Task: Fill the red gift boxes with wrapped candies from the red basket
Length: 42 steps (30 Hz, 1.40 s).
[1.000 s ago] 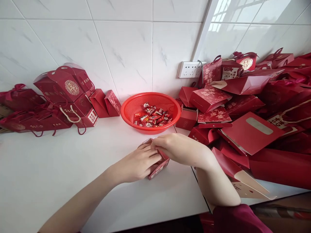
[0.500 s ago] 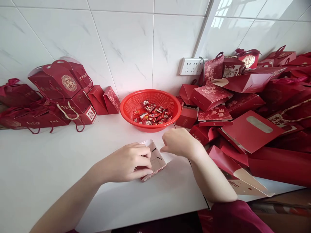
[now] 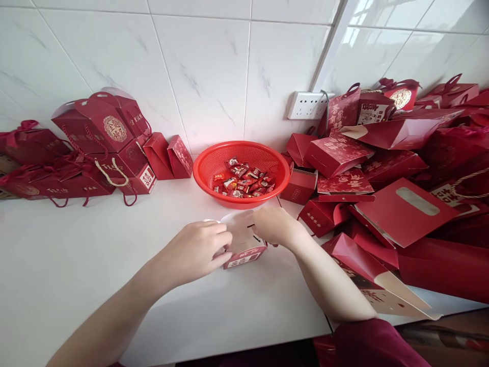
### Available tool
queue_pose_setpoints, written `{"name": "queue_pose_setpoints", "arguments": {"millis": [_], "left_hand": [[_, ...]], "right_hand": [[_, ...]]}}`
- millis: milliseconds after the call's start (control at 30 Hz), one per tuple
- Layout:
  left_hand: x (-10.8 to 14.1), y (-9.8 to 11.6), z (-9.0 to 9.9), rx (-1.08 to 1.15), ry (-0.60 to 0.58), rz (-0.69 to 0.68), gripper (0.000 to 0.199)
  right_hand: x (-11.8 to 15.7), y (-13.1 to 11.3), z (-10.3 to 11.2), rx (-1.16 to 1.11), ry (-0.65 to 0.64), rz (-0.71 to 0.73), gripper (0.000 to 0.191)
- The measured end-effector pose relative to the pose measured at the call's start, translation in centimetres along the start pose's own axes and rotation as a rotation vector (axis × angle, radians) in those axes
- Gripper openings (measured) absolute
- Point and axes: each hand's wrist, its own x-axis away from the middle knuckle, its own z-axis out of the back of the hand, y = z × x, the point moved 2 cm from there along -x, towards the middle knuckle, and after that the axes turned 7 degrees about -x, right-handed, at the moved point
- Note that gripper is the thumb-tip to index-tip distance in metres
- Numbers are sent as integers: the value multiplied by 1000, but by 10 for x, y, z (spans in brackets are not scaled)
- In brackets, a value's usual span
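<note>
A small red gift box (image 3: 246,256) with a pale inside stands on the white table, its top open towards me. My left hand (image 3: 198,250) is closed on the box's left wall, fingers curled over the edge. My right hand (image 3: 275,226) is closed at the right wall by two dark slits; its fingertips are partly hidden. Just behind the box sits a red plastic basket (image 3: 202,178) with wrapped candies (image 3: 244,181) inside.
Finished-looking red gift boxes (image 3: 101,125) are stacked at the left by the tiled wall. A large heap of red boxes (image 3: 405,204) covers the right side. A power strip (image 3: 308,105) is fixed to the wall behind the heap.
My right hand has come left onto the box's right wall. The box has turned and stands more upright, its printed front now showing. My left hand remains at its left side.
</note>
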Motion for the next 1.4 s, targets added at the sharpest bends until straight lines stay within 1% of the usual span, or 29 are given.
{"name": "queue_pose_setpoints", "arguments": {"millis": [100, 200, 300, 400, 467, 600, 733, 800, 933, 1033, 1133, 1200, 1233, 1300, 1400], "left_hand": [[-5, -5, -6, 88, -127, 157, 4], [-8, -10, -13, 222, -181, 226, 12], [-6, -14, -20, 341, -250, 223, 21], [-5, -17, -23, 368, -307, 229, 31], [-6, -17, -22, 376, -305, 259, 37], [-9, -13, -18, 342, -246, 307, 51], [-9, -10, -21, 265, -265, 333, 60], [-8, -9, -24, 227, -260, 317, 59], [-9, -6, -27, 210, -266, 249, 45], [-9, -5, -27, 225, -281, 164, 43], [-7, -6, -25, 250, -337, 124, 42], [-5, -7, -25, 271, -381, 99, 40], [-4, -7, -25, 283, -403, 88, 39], [-2, -9, -25, 300, -441, 86, 39], [-2, -10, -25, 308, -468, 114, 39]], "right_hand": [[-3, 3, 0, -22, -14, 23, 29], [-5, 4, -2, -39, -20, 41, 28], [-6, 5, -2, -66, -27, 40, 30], [-5, 6, 1, -97, -43, 35, 33], [-3, 6, 3, -116, -48, 34, 32], [-1, 6, 5, -134, -20, 43, 30], [-2, 7, 2, -124, -1, 56, 33], [-2, 8, 1, -103, 17, 60, 35], [2, 9, 4, -36, 125, 62, 30], [14, 2, 11, -59, 274, 148, 24], [27, -7, 16, -149, 451, 246, 14], [32, -12, 16, -142, 498, 231, 9], [33, -14, 14, -117, 489, 217, 9], [30, -16, 10, -55, 426, 190, 12], [19, -18, 0, 44, 263, 175, 19]]}}
